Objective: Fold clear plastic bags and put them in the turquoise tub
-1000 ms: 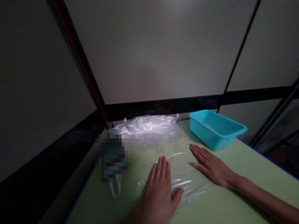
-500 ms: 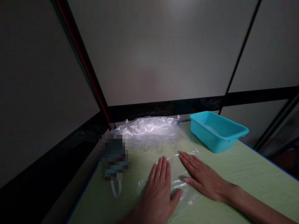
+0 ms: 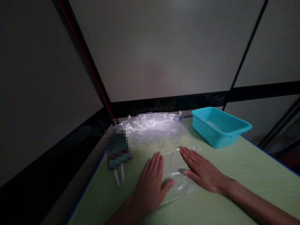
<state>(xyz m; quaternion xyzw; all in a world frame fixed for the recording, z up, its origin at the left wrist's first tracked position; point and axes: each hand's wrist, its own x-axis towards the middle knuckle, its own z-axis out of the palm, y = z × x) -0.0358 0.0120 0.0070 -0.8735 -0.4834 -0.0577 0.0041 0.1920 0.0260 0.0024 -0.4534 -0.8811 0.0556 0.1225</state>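
Note:
A clear plastic bag [image 3: 174,178] lies flat on the pale green table [image 3: 234,200], with creases that catch the light. My left hand [image 3: 151,184] rests palm down over its left side, fingers stretched out and thumb pointing right. On the right side of the bag, my right hand [image 3: 203,172] also lies flat, fingers extended toward the bag's far edge. Neither hand grips anything. Part of the plastic is hidden beneath both hands.
Behind the hands sits a heap of clear plastic bags [image 3: 154,125] against the panelled wall [image 3: 168,56]. A turquoise basin [image 3: 222,137] stands at the back right. At left is a pixelated dark item [image 3: 118,153] with a white loop [image 3: 119,178].
My left hand has slid left over the plastic, showing more of the bag between my hands. My right hand stays at its place on the bag. The view has shifted slightly.

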